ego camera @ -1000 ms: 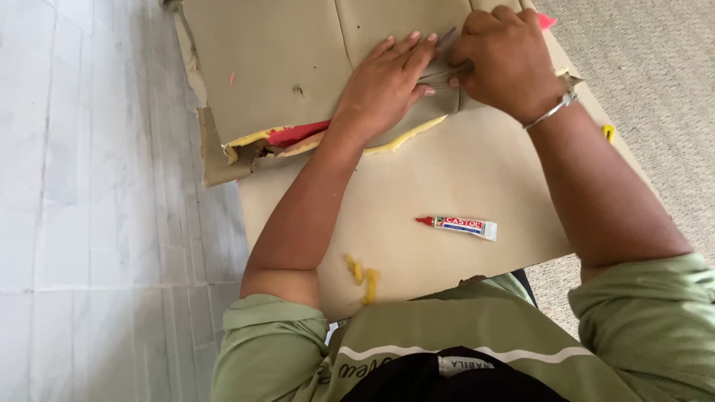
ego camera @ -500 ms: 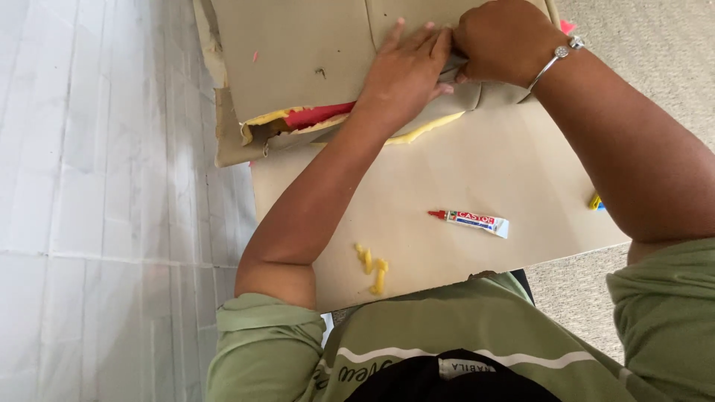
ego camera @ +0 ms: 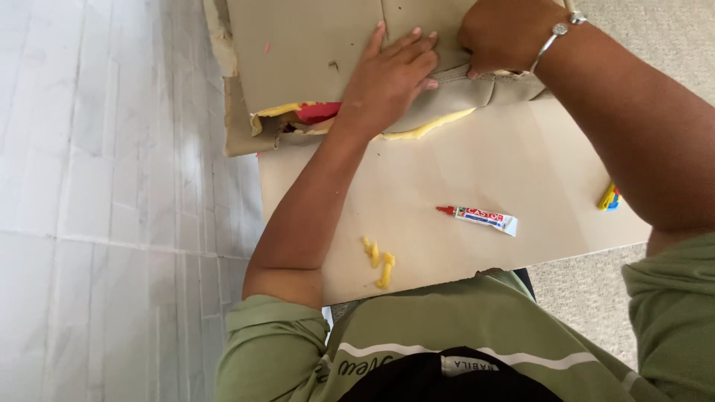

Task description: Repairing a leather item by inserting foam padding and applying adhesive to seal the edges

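Everything is placed against the flat cardboard sheet (ego camera: 462,179) that lay before the person. Left of the sheet ran a pale tiled floor (ego camera: 112,201). At the sheet's far left corner, a second cardboard piece (ego camera: 298,52) lay overlapping its far edge, torn along the near side, with yellow and red material (ego camera: 313,113) showing from beneath the tear. The left hand (ego camera: 391,78) lay flat on that cardboard piece, fingers spread wide, pressing it down and holding nothing. On the sheet's near edge, close to the left forearm, lay some small yellow scraps (ego camera: 378,260). Near the middle of the sheet lay a small glue tube (ego camera: 480,218) with a red cap, apart from both hands. The right hand (ego camera: 506,37), a metal bracelet (ego camera: 555,33) at its wrist, was curled with fingertips tucked at a fold of the cardboard piece; whether it gripped anything I cannot tell. At the sheet's right edge sat a small yellow and blue object (ego camera: 608,198), and beyond it beige carpet (ego camera: 670,45).
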